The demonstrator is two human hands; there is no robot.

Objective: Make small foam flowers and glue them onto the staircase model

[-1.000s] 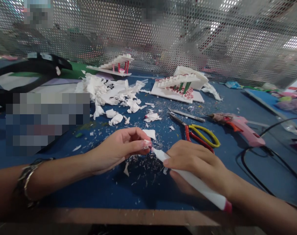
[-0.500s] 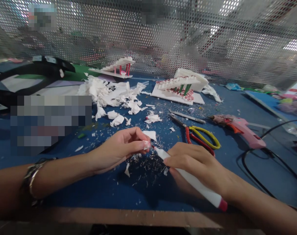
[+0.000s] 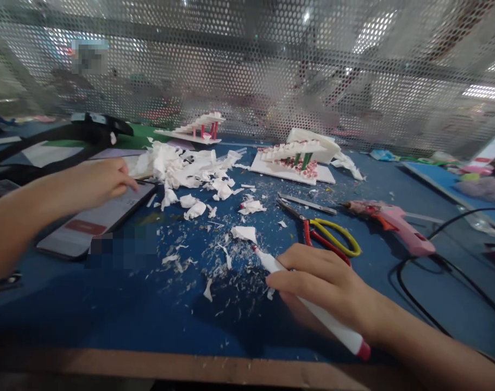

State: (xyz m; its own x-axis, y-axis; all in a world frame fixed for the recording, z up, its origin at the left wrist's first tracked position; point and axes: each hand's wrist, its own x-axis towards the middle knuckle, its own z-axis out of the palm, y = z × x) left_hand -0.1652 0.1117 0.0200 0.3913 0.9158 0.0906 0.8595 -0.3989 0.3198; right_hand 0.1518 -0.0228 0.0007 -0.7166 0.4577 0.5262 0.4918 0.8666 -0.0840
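Note:
My right hand point(image 3: 316, 282) grips a white marker point(image 3: 332, 320) with a red tip and red end. The tip points at a small white piece point(image 3: 244, 233) on the blue table, among fine white shreds point(image 3: 239, 271). Over on the left, my left hand point(image 3: 104, 182) hovers at a phone point(image 3: 88, 222) with a lit screen. One finger reaches down towards the screen's upper right edge; the others are curled. Whether they hold anything is hidden. The contact of finger and screen is unclear.
Crumpled white paper point(image 3: 169, 168) lies mid-table, behind it a small stair model point(image 3: 198, 127). Another stair model point(image 3: 294, 157) stands to the right. Nearby are red-and-yellow-handled pliers point(image 3: 332, 233), a tweezer-like metal tool point(image 3: 308, 203), a pink glue gun point(image 3: 398, 220) and its black cord point(image 3: 406, 277).
My left hand has left the marker's tip and moved left to the phone. The small white piece it pinched no longer shows. My right hand stays nearly in place with the marker.

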